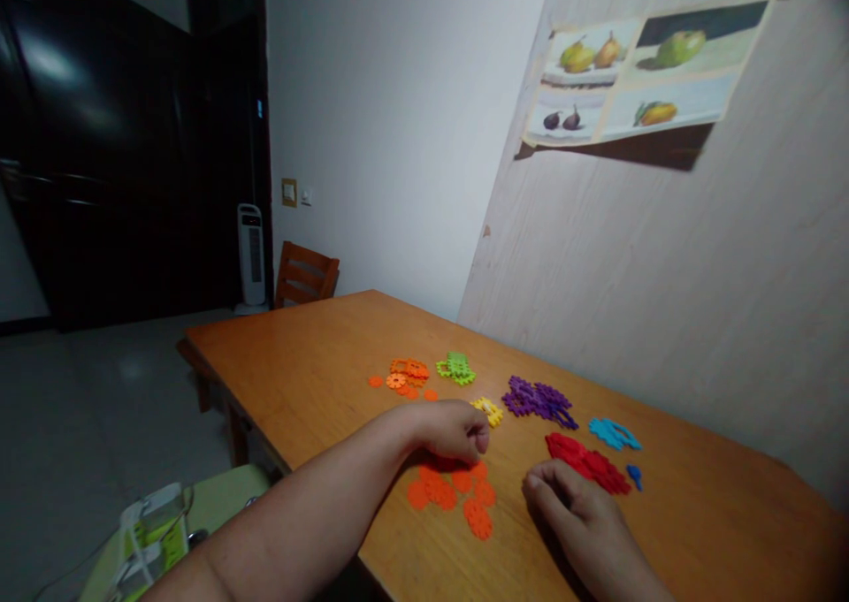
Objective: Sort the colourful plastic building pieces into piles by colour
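My left hand (pixel 456 430) is closed with its fingers curled down, just above a loose group of flat orange toothed discs (pixel 438 491). Whatever its fingertips may hold is hidden. Yellow interlocking pieces (pixel 489 411) lie right behind that hand. My right hand (pixel 578 506) rests at the table's near side, loosely curled, thumb against the forefinger; nothing shows in its hollow. Beside it, toward the wall, is a pile of red pieces (pixel 587 462). Farther back lie an orange pile (pixel 409 372), a green pile (pixel 456 369) and a purple pile (pixel 539 400).
Light blue pieces (pixel 614 433) and a small dark blue piece (pixel 635 476) lie to the right on the wooden table (pixel 305 354). A wall with fruit pictures (pixel 653 76) borders the far side. A chair (pixel 306 273) stands beyond; a green seat (pixel 225 496) holds a bag.
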The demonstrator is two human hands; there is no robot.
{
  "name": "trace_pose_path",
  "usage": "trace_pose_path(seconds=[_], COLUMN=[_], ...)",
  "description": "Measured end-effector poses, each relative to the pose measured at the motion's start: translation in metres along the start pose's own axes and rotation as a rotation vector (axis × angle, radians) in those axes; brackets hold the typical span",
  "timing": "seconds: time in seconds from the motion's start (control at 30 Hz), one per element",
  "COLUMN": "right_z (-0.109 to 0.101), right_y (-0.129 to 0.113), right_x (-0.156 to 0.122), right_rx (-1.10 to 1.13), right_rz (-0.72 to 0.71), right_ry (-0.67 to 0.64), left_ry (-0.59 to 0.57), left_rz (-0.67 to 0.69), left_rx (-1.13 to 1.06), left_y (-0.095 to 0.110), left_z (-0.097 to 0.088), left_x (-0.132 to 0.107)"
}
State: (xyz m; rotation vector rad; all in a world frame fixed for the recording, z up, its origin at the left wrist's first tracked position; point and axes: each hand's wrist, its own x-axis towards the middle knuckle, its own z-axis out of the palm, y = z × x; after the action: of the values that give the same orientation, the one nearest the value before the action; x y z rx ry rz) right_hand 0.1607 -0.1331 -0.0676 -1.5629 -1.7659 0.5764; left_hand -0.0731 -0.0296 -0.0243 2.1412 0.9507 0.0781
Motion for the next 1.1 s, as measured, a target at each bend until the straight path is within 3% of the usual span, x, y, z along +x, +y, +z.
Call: trace_pose_path(seconds=[0.17, 0.37, 0.6, 0.87, 1.0, 1.1], right_z=[0.001, 0.0, -0.002, -0.001, -0.002, -0.002], right_y=[-0.001, -0.006, -0.006, -0.008, -0.01, -0.009], right_x=[-0.002, -0.003, 0.0, -0.001, -0.003, -0.003], right_rx=[0.016, 0.005, 0.001, 0.021, 0.014, 0.003], right_rz=[-0.012, -0.03, -0.024, -0.051, -0.049, -0.054], right_ry=[-0.003, -0.003, -0.016, 0.015, 0.009, 0.005], left_ry=[-0.035, -0.052, -0.068, -0.107, -0.069, 0.049], left_rz=[0.061, 0.036, 0.156, 0.025, 0.012, 0.008], left_rx=[0.115, 0.095, 0.168, 0.008, -0.076, -0.139], left_y=[-0.003, 0.001, 0.003, 0.005, 0.003, -0.002], left_z=[-0.007, -0.006, -0.006, -0.003, -0.002, -0.007], left_x=[-0.002, -0.005, -0.003, -0.004, -0.004, -0.003])
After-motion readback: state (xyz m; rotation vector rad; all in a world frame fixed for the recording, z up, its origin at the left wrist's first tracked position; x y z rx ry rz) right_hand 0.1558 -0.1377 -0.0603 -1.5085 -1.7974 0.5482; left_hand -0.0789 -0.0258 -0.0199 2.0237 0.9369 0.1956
